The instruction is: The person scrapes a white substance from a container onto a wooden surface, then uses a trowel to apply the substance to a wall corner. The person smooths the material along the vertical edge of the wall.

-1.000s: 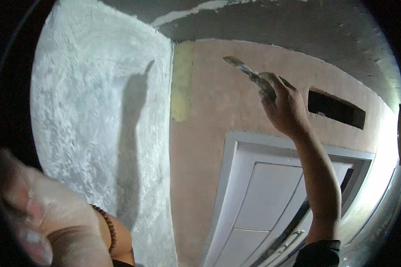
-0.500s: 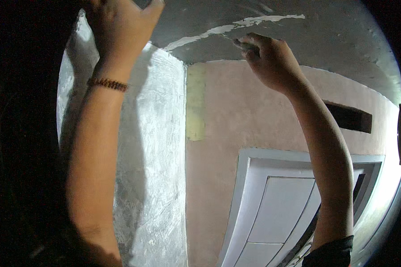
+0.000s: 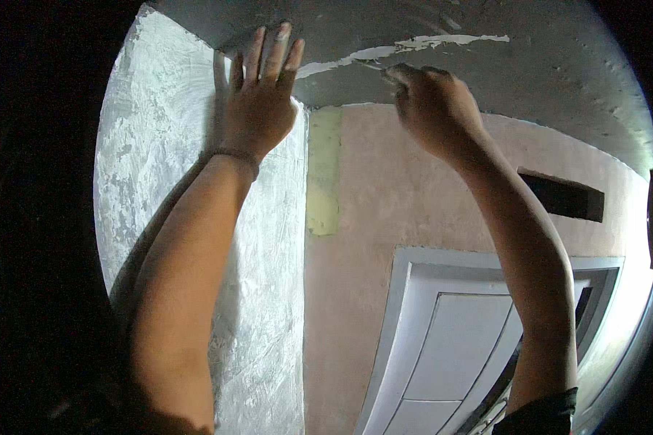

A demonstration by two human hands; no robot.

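My left hand (image 3: 261,109) is raised at the upper left, fingers spread, against or just below the grey ceiling (image 3: 559,58) by the corner with the mottled white wall (image 3: 152,123); whether it presses there I cannot tell. A bracelet circles that wrist. My right hand (image 3: 435,109) is closed round a putty knife (image 3: 376,67), its thin blade partly hidden, at the ceiling just beneath an irregular whitish streak (image 3: 413,45).
A pinkish wall (image 3: 363,181) faces me, with a pale yellow-green patch (image 3: 323,174) beside the corner. It has a dark oblong opening (image 3: 566,199) above a white panelled door (image 3: 442,341) in a grey frame.
My left hand rose from the lower left, then shifted rightward with fingers spreading. My right hand, with the knife, moved from in front of the pink wall up to the ceiling. The view has shifted.
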